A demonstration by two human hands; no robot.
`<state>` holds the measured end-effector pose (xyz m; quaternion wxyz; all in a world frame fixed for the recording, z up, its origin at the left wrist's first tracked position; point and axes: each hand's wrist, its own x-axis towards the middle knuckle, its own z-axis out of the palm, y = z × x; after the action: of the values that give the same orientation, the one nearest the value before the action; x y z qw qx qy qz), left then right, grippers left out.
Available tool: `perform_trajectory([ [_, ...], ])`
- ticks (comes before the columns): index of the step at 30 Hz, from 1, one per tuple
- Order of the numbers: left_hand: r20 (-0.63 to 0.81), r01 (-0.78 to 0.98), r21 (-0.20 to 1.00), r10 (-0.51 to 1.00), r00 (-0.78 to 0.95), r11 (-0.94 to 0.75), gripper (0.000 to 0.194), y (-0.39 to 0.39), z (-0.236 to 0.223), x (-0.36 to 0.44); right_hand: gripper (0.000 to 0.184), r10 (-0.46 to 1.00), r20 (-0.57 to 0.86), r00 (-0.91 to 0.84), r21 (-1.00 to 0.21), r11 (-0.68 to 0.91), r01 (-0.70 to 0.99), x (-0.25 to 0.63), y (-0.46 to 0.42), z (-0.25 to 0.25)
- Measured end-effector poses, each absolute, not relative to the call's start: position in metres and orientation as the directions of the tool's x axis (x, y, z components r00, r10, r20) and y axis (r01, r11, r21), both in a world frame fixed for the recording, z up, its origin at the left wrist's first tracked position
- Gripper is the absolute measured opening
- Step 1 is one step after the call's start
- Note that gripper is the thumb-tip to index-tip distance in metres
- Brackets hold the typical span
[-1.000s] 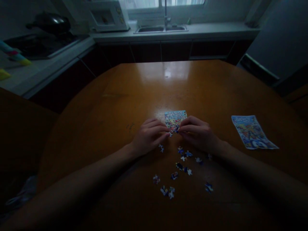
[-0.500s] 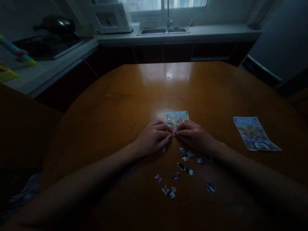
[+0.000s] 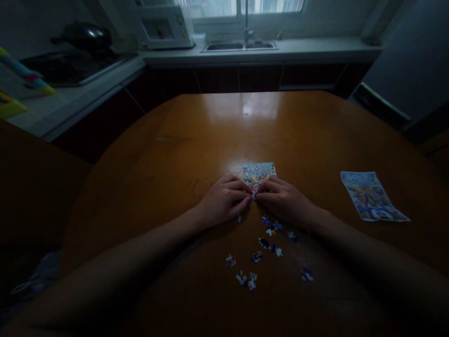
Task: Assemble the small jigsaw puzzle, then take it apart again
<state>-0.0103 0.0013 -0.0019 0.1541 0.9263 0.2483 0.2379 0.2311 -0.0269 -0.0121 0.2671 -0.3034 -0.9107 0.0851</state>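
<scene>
A partly assembled jigsaw puzzle (image 3: 258,172) lies on the wooden table, its colourful upper part showing between my hands. My left hand (image 3: 227,196) is closed at its lower left edge, thumb and fingertips together. From the other side my right hand (image 3: 282,197) pinches at the same lower edge. Between the two sets of fingertips shows a small bluish puzzle piece (image 3: 254,196), mostly covered by the fingers. Below the hands several loose puzzle pieces (image 3: 264,243) are scattered, one small piece (image 3: 239,217) close under my left thumb.
A creased picture sheet (image 3: 372,195) lies at the right on the brown table (image 3: 210,131). Beyond the table run a counter (image 3: 315,44) with a sink (image 3: 224,47), a white microwave (image 3: 164,28), and a stove with a dark wok (image 3: 87,36).
Both hands stay at the puzzle's lower edge, with only slight fingertip movement; a little more blue shows between them. The loose pieces lie as before.
</scene>
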Motion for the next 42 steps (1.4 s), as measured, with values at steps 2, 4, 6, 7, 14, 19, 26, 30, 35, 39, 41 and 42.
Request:
perform_trajectory([
  [2, 0.367, 0.383, 0.405, 0.531, 0.764, -0.831, 0.021, 0.002, -0.002, -0.01, 0.021, 0.604, 0.421, -0.676, -0.302, 0.797, 0.524, 0.231, -0.028, -0.011],
  [4, 0.368, 0.379, 0.405, 0.528, 0.765, -0.832, 0.021, 0.001, -0.003, -0.01, 0.021, 0.62, 0.414, -0.667, -0.317, 0.785, 0.532, 0.231, -0.029, -0.01],
  [6, 0.362, 0.38, 0.407, 0.528, 0.768, -0.831, 0.02, 0.001, -0.003, -0.01, 0.022, 0.633, 0.428, -0.645, -0.366, 0.774, 0.517, 0.232, -0.029, -0.012],
  [7, 0.359, 0.38, 0.409, 0.529, 0.769, -0.83, 0.019, 0.001, -0.003, -0.009, 0.023, 0.643, 0.447, -0.622, -0.395, 0.766, 0.507, 0.232, -0.029, -0.012],
  [14, 0.39, 0.368, 0.408, 0.524, 0.757, -0.836, 0.025, 0.0, -0.001, -0.011, 0.024, 0.724, 0.543, -0.426, -0.467, 0.682, 0.564, 0.239, -0.025, -0.017],
  [19, 0.386, 0.368, 0.372, 0.503, 0.774, -0.852, 0.026, 0.0, -0.003, -0.013, 0.021, 0.731, 0.521, -0.441, -0.46, 0.675, 0.576, 0.237, -0.026, -0.017],
  [26, 0.328, 0.399, 0.355, 0.513, 0.793, -0.845, 0.025, 0.0, -0.003, -0.013, 0.02, 0.74, 0.523, -0.422, -0.467, 0.663, 0.585, 0.236, -0.027, -0.017],
  [30, 0.335, 0.398, 0.349, 0.51, 0.792, -0.848, 0.028, 0.0, -0.002, -0.013, 0.02, 0.733, 0.501, -0.46, -0.45, 0.675, 0.585, 0.236, -0.027, -0.02],
  [35, 0.354, 0.381, 0.35, 0.497, 0.792, -0.856, 0.03, 0.001, -0.003, -0.013, 0.023, 0.714, 0.463, -0.525, -0.401, 0.697, 0.595, 0.233, -0.028, -0.021],
  [39, 0.35, 0.382, 0.363, 0.505, 0.789, -0.85, 0.031, 0.001, -0.004, -0.013, 0.021, 0.714, 0.449, -0.537, -0.383, 0.697, 0.606, 0.232, -0.028, -0.02],
  [41, 0.356, 0.387, 0.389, 0.524, 0.774, -0.836, 0.031, 0.001, -0.004, -0.012, 0.022, 0.718, 0.452, -0.529, -0.4, 0.693, 0.599, 0.231, -0.028, -0.02],
  [42, 0.357, 0.392, 0.406, 0.538, 0.763, -0.825, 0.03, 0.001, -0.003, -0.012, 0.023, 0.723, 0.459, -0.517, -0.419, 0.689, 0.591, 0.231, -0.029, -0.02],
])
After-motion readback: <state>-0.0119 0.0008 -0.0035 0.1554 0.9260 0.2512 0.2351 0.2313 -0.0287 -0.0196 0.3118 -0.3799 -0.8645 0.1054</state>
